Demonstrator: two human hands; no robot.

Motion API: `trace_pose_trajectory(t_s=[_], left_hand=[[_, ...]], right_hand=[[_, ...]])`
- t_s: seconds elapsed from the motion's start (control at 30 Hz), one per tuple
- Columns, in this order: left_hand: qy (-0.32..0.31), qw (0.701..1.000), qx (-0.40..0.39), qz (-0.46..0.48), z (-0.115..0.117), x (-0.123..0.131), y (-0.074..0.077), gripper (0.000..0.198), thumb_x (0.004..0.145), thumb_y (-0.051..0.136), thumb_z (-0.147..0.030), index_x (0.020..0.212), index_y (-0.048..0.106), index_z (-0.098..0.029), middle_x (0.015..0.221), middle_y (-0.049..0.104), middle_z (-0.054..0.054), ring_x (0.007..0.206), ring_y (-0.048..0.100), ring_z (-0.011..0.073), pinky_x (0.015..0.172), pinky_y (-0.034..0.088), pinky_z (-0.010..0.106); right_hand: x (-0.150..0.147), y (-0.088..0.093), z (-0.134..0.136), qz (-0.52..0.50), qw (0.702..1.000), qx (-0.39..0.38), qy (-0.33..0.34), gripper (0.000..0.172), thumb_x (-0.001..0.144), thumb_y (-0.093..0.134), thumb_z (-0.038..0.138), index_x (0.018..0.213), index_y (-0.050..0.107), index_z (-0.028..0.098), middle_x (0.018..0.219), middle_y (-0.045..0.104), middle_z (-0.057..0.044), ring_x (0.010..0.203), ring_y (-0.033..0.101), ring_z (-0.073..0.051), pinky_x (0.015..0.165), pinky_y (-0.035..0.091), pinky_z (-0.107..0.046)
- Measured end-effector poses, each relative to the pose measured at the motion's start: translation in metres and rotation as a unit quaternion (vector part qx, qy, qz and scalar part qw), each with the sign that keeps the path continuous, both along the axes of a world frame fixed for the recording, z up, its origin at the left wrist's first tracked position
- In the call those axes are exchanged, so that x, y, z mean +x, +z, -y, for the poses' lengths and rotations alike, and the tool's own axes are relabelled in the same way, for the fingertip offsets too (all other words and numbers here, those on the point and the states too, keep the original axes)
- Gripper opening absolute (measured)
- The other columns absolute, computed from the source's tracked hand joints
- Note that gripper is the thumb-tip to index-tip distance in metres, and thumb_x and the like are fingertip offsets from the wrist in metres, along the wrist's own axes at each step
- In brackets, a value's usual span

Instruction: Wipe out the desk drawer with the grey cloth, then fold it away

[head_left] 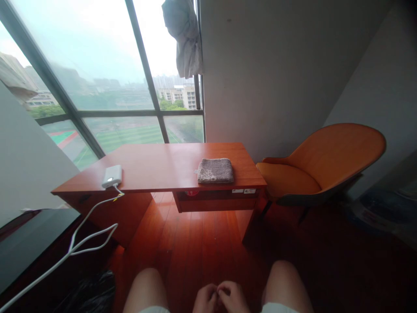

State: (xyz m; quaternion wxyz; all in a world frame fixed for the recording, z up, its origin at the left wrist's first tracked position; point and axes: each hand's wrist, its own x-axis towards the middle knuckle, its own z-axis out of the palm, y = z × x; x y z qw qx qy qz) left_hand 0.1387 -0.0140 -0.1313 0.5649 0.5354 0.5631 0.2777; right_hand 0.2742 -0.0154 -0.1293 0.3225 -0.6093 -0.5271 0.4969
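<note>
Low in the view, between my bare knees, my left hand and my right hand meet at the fingertips. Fingers on both are curled in, and no object shows in them. Beyond them stands a reddish-brown wooden desk. A folded grey-brown towel with a pale flower pattern lies near the desk's front edge, well away from either hand. Toward the desk's left end sits a white power bank with a white cable plugged into it.
An orange chair stands right of the desk. The cable runs down to the lower left, past a dark flat panel and a black plastic bag. Large windows rise behind the desk. Reddish wooden floor lies before me.
</note>
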Motion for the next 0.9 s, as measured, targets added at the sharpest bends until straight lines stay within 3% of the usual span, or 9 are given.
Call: trace_pose_trajectory(t_s=[0.37, 0.63, 0.77, 0.9], left_hand=[[-0.004, 1.0, 0.008, 0.013, 0.0, -0.002, -0.006, 0.018, 0.075, 0.047, -0.025, 0.071, 0.062, -0.016, 0.063, 0.06, 0.001, 0.062, 0.054, 0.016, 0.06, 0.041, 0.026], [0.002, 0.999, -0.007, 0.034, 0.001, 0.0, -0.003, 0.015, 0.074, 0.051, -0.027, 0.07, 0.061, -0.016, 0.064, 0.06, 0.001, 0.063, 0.053, 0.0153, 0.06, 0.041, 0.025], [0.001, 0.999, 0.0, 0.043, 0.001, 0.0, -0.001, 0.018, 0.076, 0.053, -0.032, 0.07, 0.06, -0.017, 0.065, 0.06, 0.001, 0.062, 0.054, 0.0156, 0.059, 0.041, 0.025], [0.009, 0.998, -0.005, 0.061, 0.001, 0.002, 0.004, 0.024, 0.076, 0.056, -0.039, 0.071, 0.061, -0.015, 0.066, 0.063, 0.003, 0.063, 0.056, 0.0162, 0.058, 0.04, 0.025]], right_hand=[[0.0, 0.009, -0.001, -0.055, 0.998, -0.034, -0.013, 0.023, 0.071, 0.056, 0.037, 0.068, 0.068, 0.018, 0.067, 0.069, -0.006, 0.07, 0.065, -0.021, 0.068, 0.048, -0.03], [-0.004, 0.001, -0.001, -0.143, 0.986, -0.072, -0.051, 0.016, 0.063, 0.056, 0.032, 0.065, 0.064, 0.018, 0.059, 0.061, -0.002, 0.061, 0.059, -0.018, 0.061, 0.047, -0.03], [-0.006, -0.005, -0.003, -0.171, 0.98, -0.085, -0.053, 0.016, 0.062, 0.055, 0.035, 0.064, 0.058, 0.02, 0.052, 0.054, 0.002, 0.052, 0.053, -0.014, 0.053, 0.041, -0.027], [-0.008, -0.009, -0.005, -0.191, 0.974, -0.111, -0.05, 0.022, 0.055, 0.06, 0.04, 0.063, 0.048, 0.022, 0.044, 0.041, 0.008, 0.041, 0.039, -0.009, 0.044, 0.027, -0.024]])
